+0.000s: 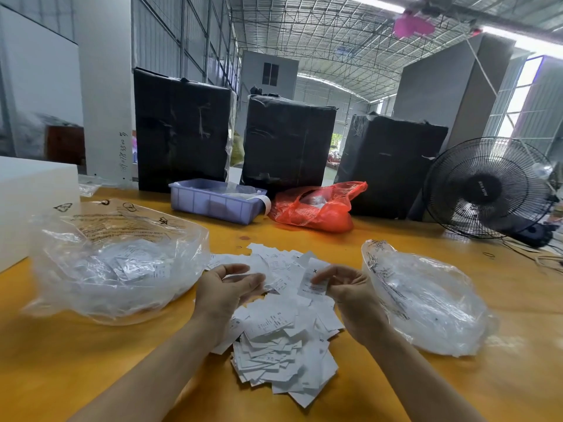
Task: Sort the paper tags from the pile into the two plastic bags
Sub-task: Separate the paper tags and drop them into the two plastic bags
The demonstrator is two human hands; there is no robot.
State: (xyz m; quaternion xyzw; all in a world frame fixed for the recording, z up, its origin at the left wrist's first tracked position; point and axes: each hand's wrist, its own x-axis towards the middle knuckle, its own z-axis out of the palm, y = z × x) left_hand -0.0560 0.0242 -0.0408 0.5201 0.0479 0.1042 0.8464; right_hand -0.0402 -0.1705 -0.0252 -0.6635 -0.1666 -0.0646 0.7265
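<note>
Pinched between the thumb and fingertips of the right hand (344, 289) is a single white paper tag (313, 278), held upright above the far end of the pile and printed with a small dark mark near its top. Over on the other side, the left hand (225, 289) hovers palm-up above the pile with its fingers loosely curled; a tag seems to lie against the fingertips, though I cannot tell whether it is actually held. Between the two forearms, the pile of paper tags (280, 339) sprawls loose across the yellow table (380, 239), many pieces overlapping and some printed with small letters. Left of the pile sits a clear plastic bag (115, 260) with black printing on it and white tags visible inside. Right of the pile lies a second clear bag (426, 296), crumpled, its contents hard to make out. Further back on the table are a lilac plastic bin (213, 202), a red plastic bag (320, 207), three black-wrapped bundles (289, 141) and a black fan (490, 187).
</note>
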